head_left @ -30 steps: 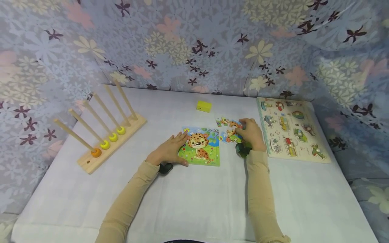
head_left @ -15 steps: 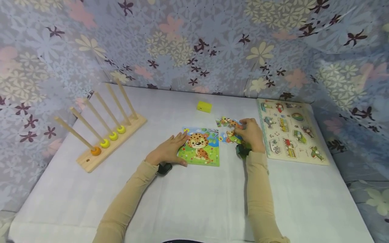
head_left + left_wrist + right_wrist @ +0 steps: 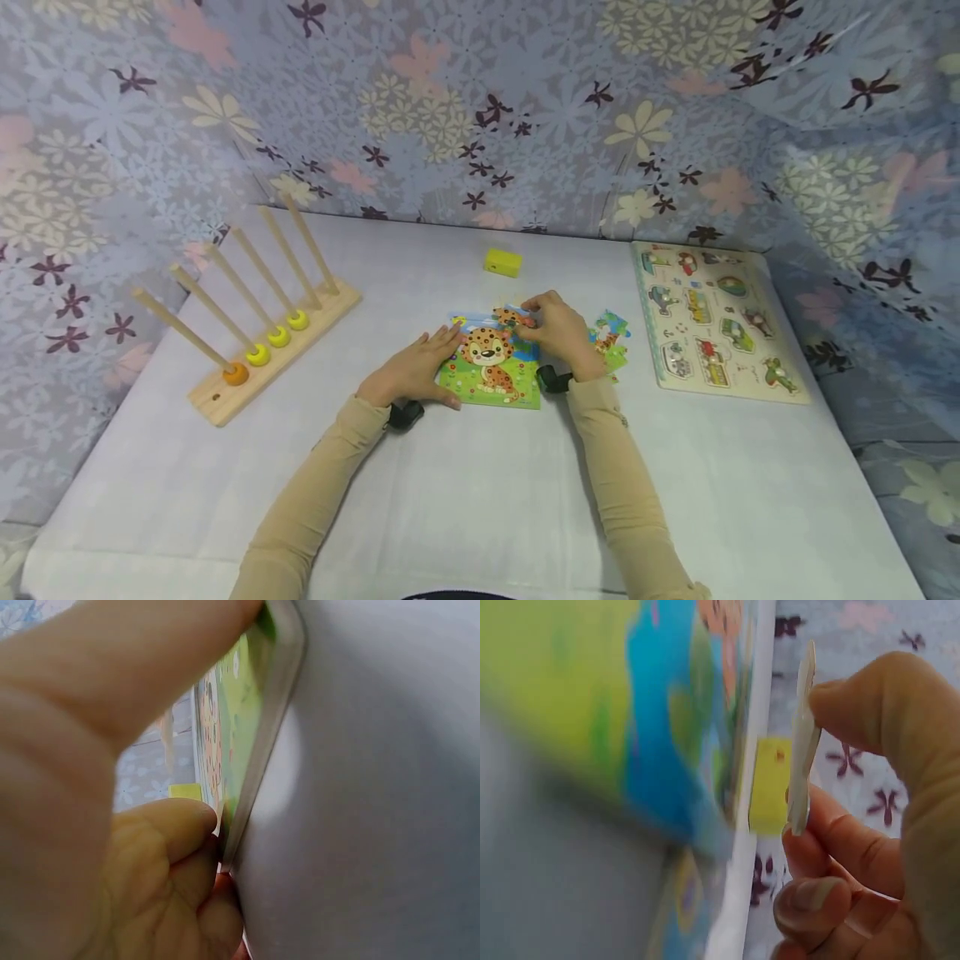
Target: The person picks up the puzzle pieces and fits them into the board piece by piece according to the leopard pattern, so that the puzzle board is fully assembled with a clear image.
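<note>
The leopard puzzle board [image 3: 489, 367] lies flat on the white table, a spotted cub pictured on green and blue. My left hand [image 3: 411, 372] rests along its left edge, fingers extended and thumb at the lower corner; the left wrist view shows thumb and fingers against the board's rim [image 3: 266, 742]. Above the board's upper right part, my right hand [image 3: 561, 335] pinches a puzzle piece [image 3: 510, 317] between thumb and fingers. From the right wrist view this piece [image 3: 802, 750] appears edge-on, thin and pale. Other puzzle pieces [image 3: 613, 340] lie right of that hand, partly hidden by it.
A yellow block [image 3: 503, 262] sits behind the board. At left stands a wooden peg rack [image 3: 277, 354] with tall pegs and a few yellow and orange beads. A picture-inset board [image 3: 720, 325] lies at the right. A floral cloth [image 3: 450, 108] hangs behind the table.
My right hand has moved left from the loose pieces to the board's upper right, carrying a puzzle piece. The loose pieces at right now show more. My left hand has stayed in place.
</note>
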The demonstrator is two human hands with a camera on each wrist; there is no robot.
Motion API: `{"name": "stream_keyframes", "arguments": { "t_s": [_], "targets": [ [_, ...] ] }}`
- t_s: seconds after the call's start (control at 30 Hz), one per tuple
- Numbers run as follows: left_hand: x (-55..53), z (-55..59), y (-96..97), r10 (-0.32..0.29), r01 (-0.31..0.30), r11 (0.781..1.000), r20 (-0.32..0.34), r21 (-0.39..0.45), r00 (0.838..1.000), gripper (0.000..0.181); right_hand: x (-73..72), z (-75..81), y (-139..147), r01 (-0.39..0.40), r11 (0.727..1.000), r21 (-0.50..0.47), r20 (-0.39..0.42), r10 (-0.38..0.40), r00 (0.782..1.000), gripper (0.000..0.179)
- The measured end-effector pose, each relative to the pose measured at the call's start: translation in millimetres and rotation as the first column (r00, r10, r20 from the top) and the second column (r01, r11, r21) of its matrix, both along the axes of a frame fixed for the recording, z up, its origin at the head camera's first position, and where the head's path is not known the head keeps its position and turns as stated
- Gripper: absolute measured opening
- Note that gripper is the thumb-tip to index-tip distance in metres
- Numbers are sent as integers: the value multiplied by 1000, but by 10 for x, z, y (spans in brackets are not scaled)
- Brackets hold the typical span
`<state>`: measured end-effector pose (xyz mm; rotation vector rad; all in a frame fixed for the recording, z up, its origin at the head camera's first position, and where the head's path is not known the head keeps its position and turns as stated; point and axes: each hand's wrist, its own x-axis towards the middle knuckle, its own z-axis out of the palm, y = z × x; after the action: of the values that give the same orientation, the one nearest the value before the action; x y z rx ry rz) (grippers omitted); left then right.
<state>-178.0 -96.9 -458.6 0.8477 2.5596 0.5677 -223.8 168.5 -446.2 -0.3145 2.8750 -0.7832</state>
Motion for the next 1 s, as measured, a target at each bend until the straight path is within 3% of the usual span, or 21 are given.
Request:
{"name": "stream_keyframes", "arguments": {
  "t_s": [0.17,0.37,0.7,0.9,1.0],
  "targets": [
    [-1,-4,-4,7,-7,1000,4,-2,1000,114,15,-16,-132,-63,998,-7,-13,63,998,45],
    [-1,-6,-2,10,-10,1000,6,2,1000,113,-4,-68,-240,-124,991,57,-24,125,992,43],
    [-16,-14,-6,11,-11,1000,11,5,1000,112,46,-20,-301,-153,980,126,-10,155,988,32],
    [-3,-3,-6,16,-17,1000,17,14,1000,112,37,-36,-274,-148,986,78,19,147,989,33],
    [3,-11,1,10,-10,1000,16,13,1000,113,1,-52,-225,-145,989,-11,69,146,987,38]
  ]
}}
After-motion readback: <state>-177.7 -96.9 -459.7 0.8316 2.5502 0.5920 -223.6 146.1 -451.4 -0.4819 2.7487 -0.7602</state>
